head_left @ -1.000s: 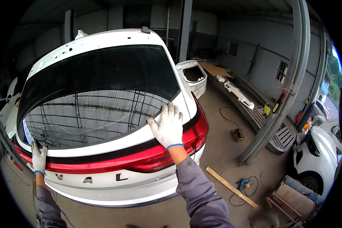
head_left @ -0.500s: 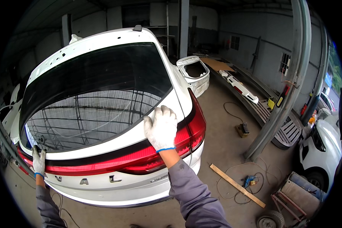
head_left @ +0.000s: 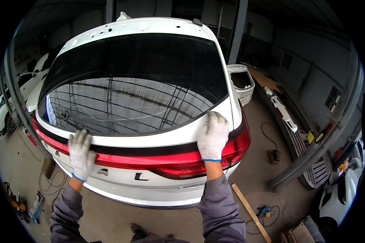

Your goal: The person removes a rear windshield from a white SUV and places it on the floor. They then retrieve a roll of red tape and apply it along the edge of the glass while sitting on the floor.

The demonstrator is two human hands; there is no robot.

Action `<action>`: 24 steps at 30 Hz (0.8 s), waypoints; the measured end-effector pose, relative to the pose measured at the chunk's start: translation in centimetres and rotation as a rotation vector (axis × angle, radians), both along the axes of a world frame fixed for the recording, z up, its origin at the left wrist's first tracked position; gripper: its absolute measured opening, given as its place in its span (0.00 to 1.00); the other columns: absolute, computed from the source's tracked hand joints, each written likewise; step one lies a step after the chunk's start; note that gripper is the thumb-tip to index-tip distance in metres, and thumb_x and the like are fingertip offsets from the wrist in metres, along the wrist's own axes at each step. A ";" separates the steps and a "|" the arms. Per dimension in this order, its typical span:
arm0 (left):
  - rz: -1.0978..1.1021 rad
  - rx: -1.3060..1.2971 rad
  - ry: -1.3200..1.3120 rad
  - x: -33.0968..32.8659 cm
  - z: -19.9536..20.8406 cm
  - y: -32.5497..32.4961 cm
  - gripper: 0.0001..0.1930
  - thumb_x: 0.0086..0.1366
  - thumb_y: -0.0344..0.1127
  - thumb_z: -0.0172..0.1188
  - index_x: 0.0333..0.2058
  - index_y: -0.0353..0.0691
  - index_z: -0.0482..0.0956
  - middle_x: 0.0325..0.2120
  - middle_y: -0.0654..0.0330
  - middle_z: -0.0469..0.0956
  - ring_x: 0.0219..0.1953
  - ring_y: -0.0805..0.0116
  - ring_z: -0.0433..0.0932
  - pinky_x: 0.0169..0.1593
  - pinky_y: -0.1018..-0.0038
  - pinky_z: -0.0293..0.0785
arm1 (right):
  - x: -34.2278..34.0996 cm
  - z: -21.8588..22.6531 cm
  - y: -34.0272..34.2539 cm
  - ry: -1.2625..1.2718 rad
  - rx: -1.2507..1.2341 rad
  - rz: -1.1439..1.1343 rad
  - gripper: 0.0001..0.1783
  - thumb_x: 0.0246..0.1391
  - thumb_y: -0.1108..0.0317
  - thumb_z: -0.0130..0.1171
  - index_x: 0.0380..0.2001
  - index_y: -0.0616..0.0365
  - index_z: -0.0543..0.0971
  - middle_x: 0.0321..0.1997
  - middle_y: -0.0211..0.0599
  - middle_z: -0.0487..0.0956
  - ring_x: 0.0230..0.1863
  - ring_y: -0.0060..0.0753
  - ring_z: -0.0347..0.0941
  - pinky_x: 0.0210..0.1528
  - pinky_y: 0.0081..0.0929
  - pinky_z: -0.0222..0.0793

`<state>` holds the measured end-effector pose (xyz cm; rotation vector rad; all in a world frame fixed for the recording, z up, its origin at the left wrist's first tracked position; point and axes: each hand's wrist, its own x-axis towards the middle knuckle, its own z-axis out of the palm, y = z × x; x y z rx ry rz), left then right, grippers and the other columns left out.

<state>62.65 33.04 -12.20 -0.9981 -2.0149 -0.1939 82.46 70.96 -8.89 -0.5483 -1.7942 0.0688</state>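
Note:
A white car tailgate (head_left: pixel 178 140) is in front of me, with a dark rear window (head_left: pixel 138 52) and a red light bar (head_left: pixel 146 161) across it. My left hand (head_left: pixel 82 154), in a white knit glove with a blue cuff, lies over the light bar's left part with fingers apart, their tips near the window's lower edge. My right hand (head_left: pixel 213 135), gloved alike, rests on the white panel by the window's lower right corner, above the red tail light (head_left: pixel 240 141). Its fingers are bent a little and nothing shows in them.
A wooden plank (head_left: pixel 251 212) and a power tool with a cord (head_left: pixel 265 212) lie on the floor at right. Beyond stand a grey post (head_left: pixel 308 158), a loose white tailgate (head_left: pixel 242 83) and a long metal ramp (head_left: pixel 290 137). Tools (head_left: pixel 20 204) sit at the lower left.
The view has swung left, so the car sits further right. My left hand has moved right along the light bar, closer to my right hand, which stays near the window corner.

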 end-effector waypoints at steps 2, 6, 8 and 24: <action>-0.079 -0.033 -0.027 2.7 0.2 2.5 0.32 0.50 0.38 0.55 0.56 0.33 0.69 0.60 0.43 0.64 0.65 0.41 0.59 0.68 0.48 0.49 | -0.2 0.0 -0.2 -0.090 0.053 -0.045 0.17 0.45 0.72 0.55 0.42 0.62 0.78 0.48 0.45 0.76 0.49 0.51 0.70 0.54 0.44 0.66; -0.090 -0.009 -0.061 3.2 0.5 3.1 0.32 0.59 0.45 0.52 0.58 0.30 0.67 0.60 0.40 0.65 0.64 0.39 0.60 0.68 0.47 0.49 | -0.4 0.0 -0.8 -0.081 0.083 -0.025 0.19 0.44 0.70 0.57 0.43 0.63 0.78 0.48 0.45 0.76 0.49 0.49 0.70 0.53 0.45 0.66; -0.098 0.009 -0.041 2.9 0.0 3.3 0.32 0.59 0.45 0.51 0.59 0.30 0.66 0.60 0.40 0.64 0.65 0.38 0.58 0.68 0.47 0.48 | -0.1 0.5 -1.1 -0.091 0.125 0.031 0.21 0.44 0.69 0.58 0.44 0.62 0.78 0.50 0.44 0.75 0.51 0.48 0.70 0.55 0.45 0.64; -0.015 -0.087 -0.158 4.1 0.6 4.6 0.35 0.53 0.35 0.50 0.61 0.29 0.62 0.65 0.42 0.58 0.69 0.41 0.52 0.71 0.48 0.42 | 0.4 0.6 -3.4 -0.247 0.134 0.107 0.24 0.46 0.64 0.60 0.45 0.68 0.76 0.52 0.49 0.73 0.57 0.48 0.67 0.64 0.52 0.57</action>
